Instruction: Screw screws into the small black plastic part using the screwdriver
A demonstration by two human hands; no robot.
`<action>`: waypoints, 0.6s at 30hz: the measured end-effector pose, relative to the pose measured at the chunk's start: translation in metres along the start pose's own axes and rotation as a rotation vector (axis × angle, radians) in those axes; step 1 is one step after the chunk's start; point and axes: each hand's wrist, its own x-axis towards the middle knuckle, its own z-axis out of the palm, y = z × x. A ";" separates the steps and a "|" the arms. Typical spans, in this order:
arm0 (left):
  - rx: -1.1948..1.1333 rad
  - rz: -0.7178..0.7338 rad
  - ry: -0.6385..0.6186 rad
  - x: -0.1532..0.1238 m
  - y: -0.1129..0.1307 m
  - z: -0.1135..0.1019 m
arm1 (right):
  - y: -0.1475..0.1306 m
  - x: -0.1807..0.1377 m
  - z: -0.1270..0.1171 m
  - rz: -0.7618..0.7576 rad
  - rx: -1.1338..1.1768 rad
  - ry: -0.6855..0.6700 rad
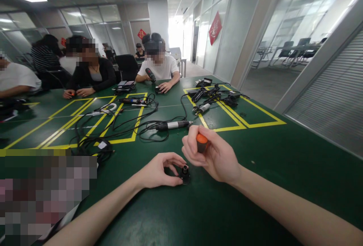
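Observation:
On the green table, my left hand (pixel 163 171) curves its thumb and fingers around a small black part (pixel 185 175) and steadies it. This part has a round flat base and a short upright cylinder with a metallic rim. Just right of it and higher up, my right hand (pixel 215 153) is closed around a screwdriver-like handle (pixel 202 142), dark with an orange end that faces me. Its lower end and any shaft are hidden behind my fingers. The handle and the black part appear apart.
Ahead lie a grey-and-black electric screwdriver (pixel 172 125) with tangled cables, and more tools and cables (pixel 211 94) within yellow tape outlines (pixel 229 128). Across the table, a person (pixel 163 66) in white holds a power tool (pixel 150 75). Other people sit at left. A blurred patch (pixel 48 196) covers the lower left.

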 end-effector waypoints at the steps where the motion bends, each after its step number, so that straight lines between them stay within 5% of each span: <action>1: -0.016 -0.013 0.010 0.000 0.000 0.000 | 0.000 0.000 0.000 -0.002 0.022 -0.010; 18: -0.011 -0.072 0.024 0.003 0.003 0.000 | -0.002 0.000 -0.001 0.013 0.038 -0.027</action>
